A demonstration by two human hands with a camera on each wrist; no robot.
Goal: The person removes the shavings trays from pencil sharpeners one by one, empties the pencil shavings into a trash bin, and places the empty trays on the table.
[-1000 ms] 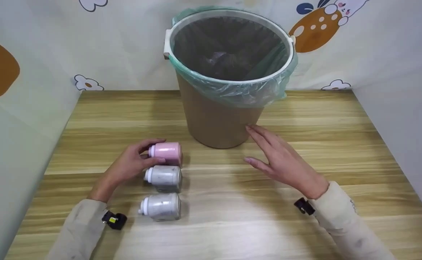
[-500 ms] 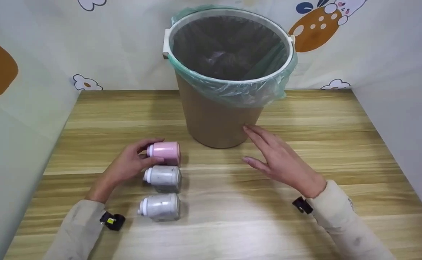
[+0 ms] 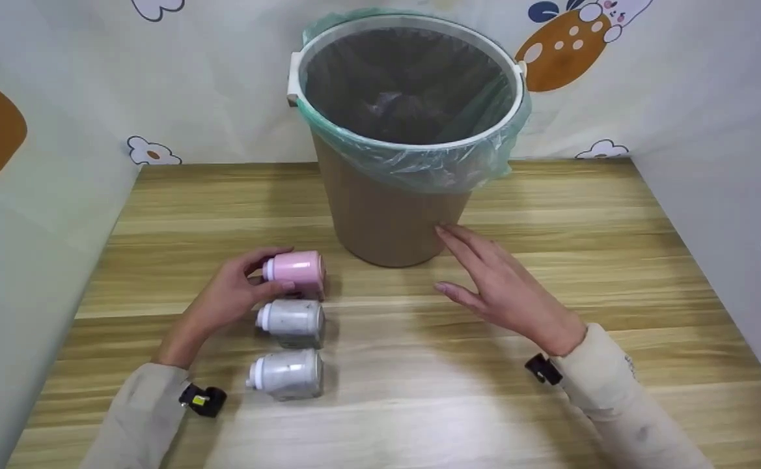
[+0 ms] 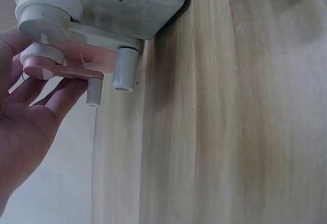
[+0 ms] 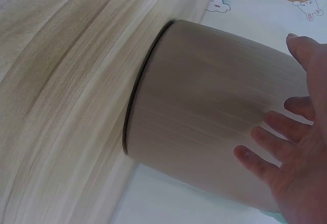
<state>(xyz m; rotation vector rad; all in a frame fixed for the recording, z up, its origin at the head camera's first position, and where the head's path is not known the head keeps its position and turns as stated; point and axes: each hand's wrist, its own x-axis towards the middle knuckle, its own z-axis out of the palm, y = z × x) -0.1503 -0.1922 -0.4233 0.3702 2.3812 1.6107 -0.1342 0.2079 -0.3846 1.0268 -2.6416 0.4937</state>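
Note:
In the head view, my left hand (image 3: 224, 290) holds a pink pump bottle (image 3: 297, 270) near its pump end, thumb on the near side. The bottle points its pump to the left. Just in front lies a grey pump bottle (image 3: 292, 320), with a second grey bottle (image 3: 287, 373) closer to me. The left wrist view shows the pink pump head (image 4: 61, 70) beside the nearer grey bottle (image 4: 127, 9). My right hand (image 3: 507, 286) has extended fingers and holds nothing. Its fingertips are at the brown bin (image 3: 387, 221); contact is unclear.
A translucent green bag (image 3: 419, 172) lines the bin and folds over its white rim (image 3: 406, 144). The bin stands at the back middle of the wooden table (image 3: 406, 404). Patterned cloth walls (image 3: 224, 85) close off the back and sides.
The pink bottle's right end has risen slightly in my left hand. The grey bottles and my right hand stay about where they were; the view has shifted a little.

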